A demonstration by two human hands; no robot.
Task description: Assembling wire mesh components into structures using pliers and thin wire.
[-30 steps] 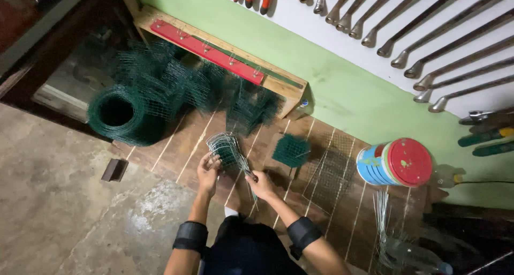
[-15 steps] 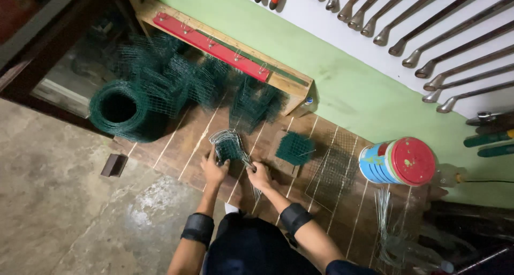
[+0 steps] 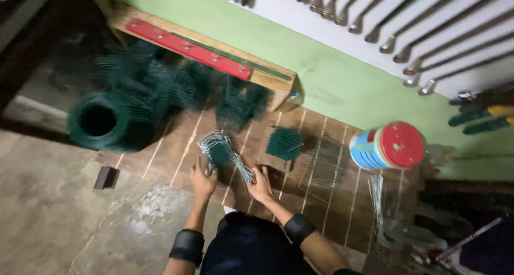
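Down at floor level, bare grey concrete floor (image 3: 48,216) fills the eight o'clock part of the view, with a pale scuffed patch toward the middle and a small dark block (image 3: 106,177) lying on it. Beyond it, at ten o'clock, a roll of green wire mesh (image 3: 99,121) lies on its side, and loose green mesh pieces (image 3: 176,87) are heaped behind it against a low wooden ledge (image 3: 267,78) topped with a red strip (image 3: 187,49).

Brown wooden boards (image 3: 176,146) with pale seams cover the middle ground. On them, near the centre, the left hand (image 3: 203,179) is closed on the near end of a bundle of curved grey wires (image 3: 217,146) wrapped around some green mesh; the bundle is tilted toward eleven o'clock. Just beside it, the right hand (image 3: 261,186) pinches the wires' lower ends, fingers curled shut on them. Both forearms wear dark bands.

At one o'clock from the hands lies a small square of green mesh (image 3: 285,142), then a flat bare wire grid (image 3: 326,165). Farther toward three o'clock a tin with a red lid (image 3: 388,145) lies on its side, with thin loose wires (image 3: 377,197) below it.

Behind everything rises a green wall (image 3: 342,87), and above that a white panel hung with a row of spanners (image 3: 407,36).
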